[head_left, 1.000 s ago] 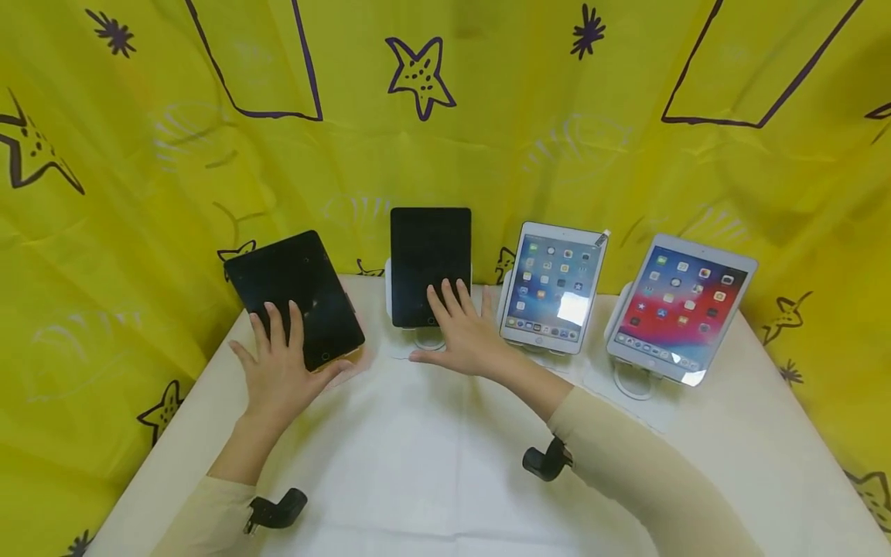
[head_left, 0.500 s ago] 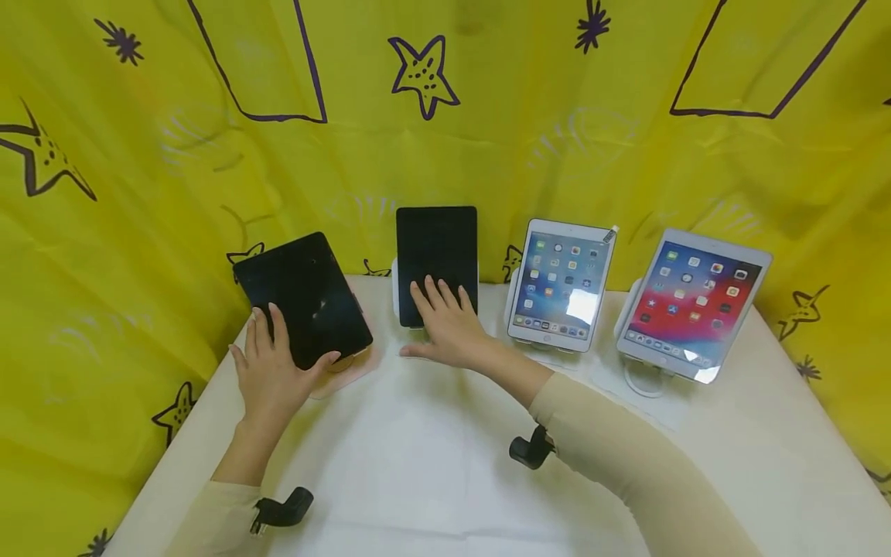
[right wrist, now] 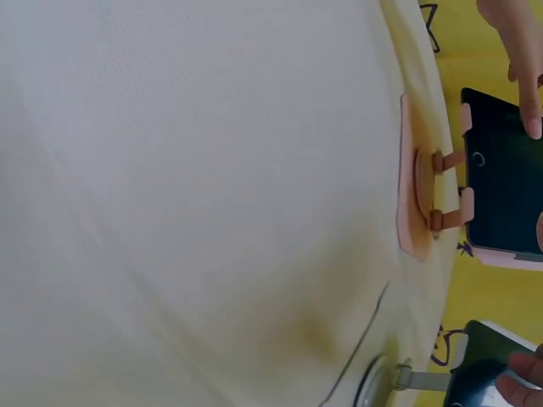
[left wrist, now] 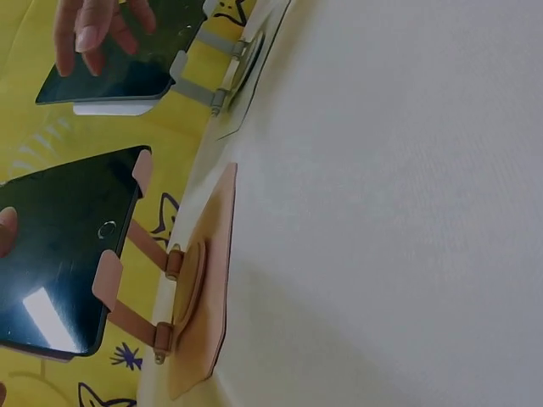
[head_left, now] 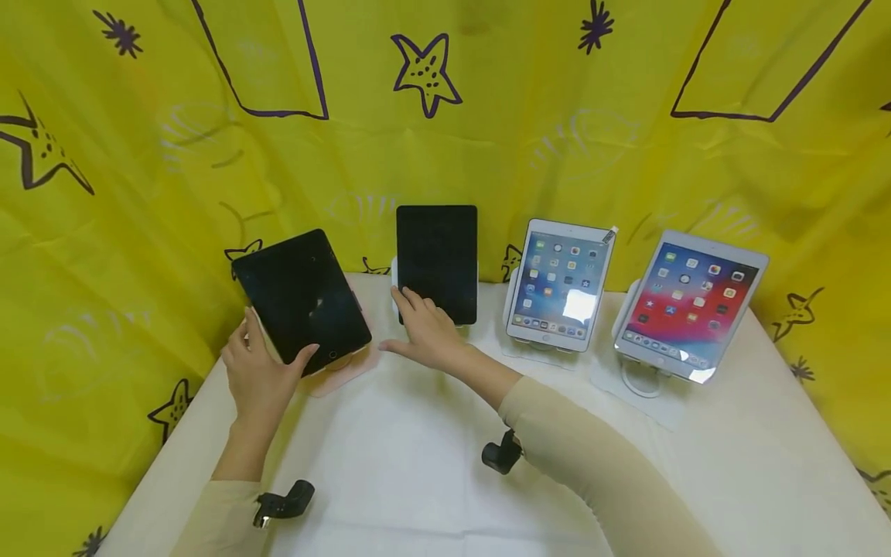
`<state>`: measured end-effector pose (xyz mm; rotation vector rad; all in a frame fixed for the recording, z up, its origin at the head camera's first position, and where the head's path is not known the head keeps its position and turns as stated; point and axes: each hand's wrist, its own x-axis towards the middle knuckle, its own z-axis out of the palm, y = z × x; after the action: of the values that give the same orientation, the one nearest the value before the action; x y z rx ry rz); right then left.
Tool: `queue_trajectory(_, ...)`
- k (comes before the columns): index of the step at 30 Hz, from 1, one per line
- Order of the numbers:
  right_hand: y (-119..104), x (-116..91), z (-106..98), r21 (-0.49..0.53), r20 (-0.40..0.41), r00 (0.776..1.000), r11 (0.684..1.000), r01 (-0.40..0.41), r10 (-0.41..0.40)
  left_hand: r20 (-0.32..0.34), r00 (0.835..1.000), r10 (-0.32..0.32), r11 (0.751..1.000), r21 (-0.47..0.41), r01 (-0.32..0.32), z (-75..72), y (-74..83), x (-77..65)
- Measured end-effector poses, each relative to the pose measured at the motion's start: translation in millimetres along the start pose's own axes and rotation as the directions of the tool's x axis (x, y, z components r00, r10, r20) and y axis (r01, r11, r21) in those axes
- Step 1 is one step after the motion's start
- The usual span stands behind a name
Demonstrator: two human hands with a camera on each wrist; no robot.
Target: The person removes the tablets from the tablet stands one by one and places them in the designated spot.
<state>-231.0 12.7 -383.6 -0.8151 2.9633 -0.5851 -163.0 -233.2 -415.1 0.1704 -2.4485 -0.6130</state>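
on the worktop [head_left: 411, 456], a pink stand [left wrist: 195, 284] cradles the left black tablet [head_left: 302, 294]; the left hand [head_left: 259, 375] spans its lower corner, whether gripping i cannot tell. the right hand [head_left: 431, 336], fingers loosely extended, is before the middle black tablet [head_left: 438, 259], held in a pale stand [left wrist: 195, 91].

A wide free stretch of table [head_left: 390, 456] runs across the near middle, between the left hand [head_left: 259, 379] and the right arm [head_left: 578, 456]. Along the far side, four tilted tablets [head_left: 557, 282] block the way, with the curtain [head_left: 487, 155] behind; narrow gaps part them.
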Motion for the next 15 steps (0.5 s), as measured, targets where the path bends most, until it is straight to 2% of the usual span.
queue_trajectory(2,0.3,2.5,5.4,0.044,-0.017,1.000,0.999,-0.006,0.007,0.011,0.999,-0.039,0.998,-0.039,0.040,-0.7,-1.4,0.1)
queue_trajectory(5,-0.1,6.5,12.1,0.119,-0.043,0.999,0.993,-0.009,0.014,0.014,0.998,-0.062,0.993,-0.100,0.063,-0.7,-3.9,-0.5)
queue_trajectory(11,-2.6,17.4,20.4,0.335,-0.092,0.996,0.942,0.029,0.002,-0.026,0.999,-0.032,0.990,-0.141,0.028,1.7,-4.7,-2.5)
queue_trajectory(15,-5.0,25.8,26.1,0.393,-0.094,0.995,0.918,0.051,-0.014,-0.036,0.998,-0.045,0.986,-0.160,0.039,4.7,-4.2,-4.0)
